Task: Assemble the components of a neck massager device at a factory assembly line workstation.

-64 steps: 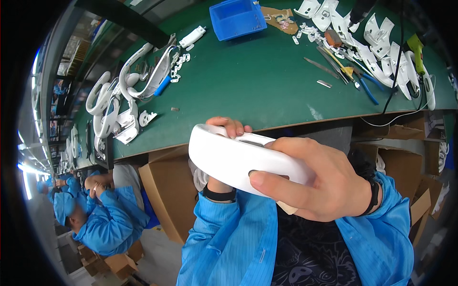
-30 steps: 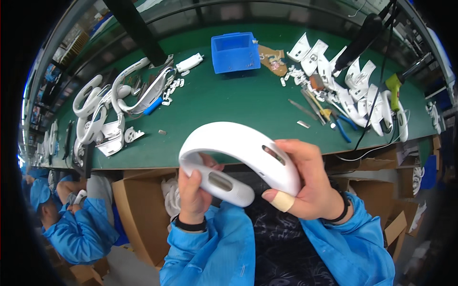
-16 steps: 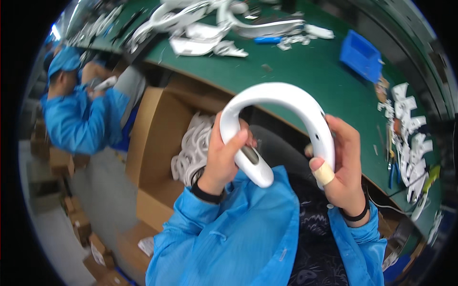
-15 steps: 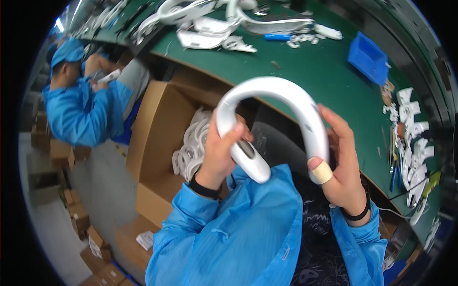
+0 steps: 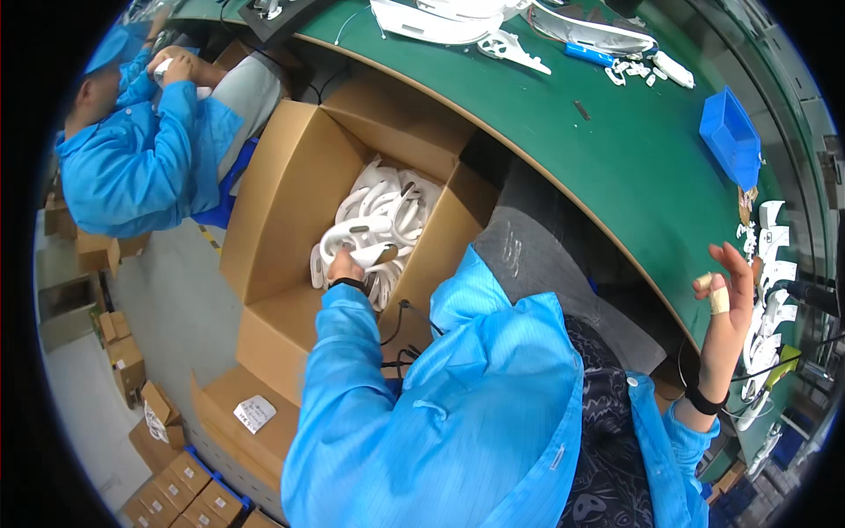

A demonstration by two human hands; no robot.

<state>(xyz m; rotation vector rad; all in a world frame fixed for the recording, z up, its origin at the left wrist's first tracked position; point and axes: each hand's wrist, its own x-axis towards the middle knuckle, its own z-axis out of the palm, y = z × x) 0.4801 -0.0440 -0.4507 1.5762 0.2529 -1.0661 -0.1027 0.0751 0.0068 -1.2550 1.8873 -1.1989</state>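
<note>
My left hand (image 5: 345, 265) reaches down into an open cardboard box (image 5: 273, 198) beside my seat and grips a white curved plastic band (image 5: 352, 236) on top of a pile of several like it (image 5: 392, 207). My right hand (image 5: 729, 283) is raised at the edge of the green table (image 5: 634, 158), fingers spread and holding nothing, with a tan bandage on one finger. A black band circles each wrist.
A person in a blue coat and cap (image 5: 132, 145) sits to my left, working with both hands. On the table lie a blue bin (image 5: 732, 145), white plastic parts (image 5: 770, 273) at the right and larger white pieces (image 5: 458, 18) at the far end. Small cardboard boxes (image 5: 167, 475) stand on the floor.
Both hands held the white curved band over my lap. Now my left hand has carried it down into the cardboard box, my right hand has let go, and my view has swung left.
</note>
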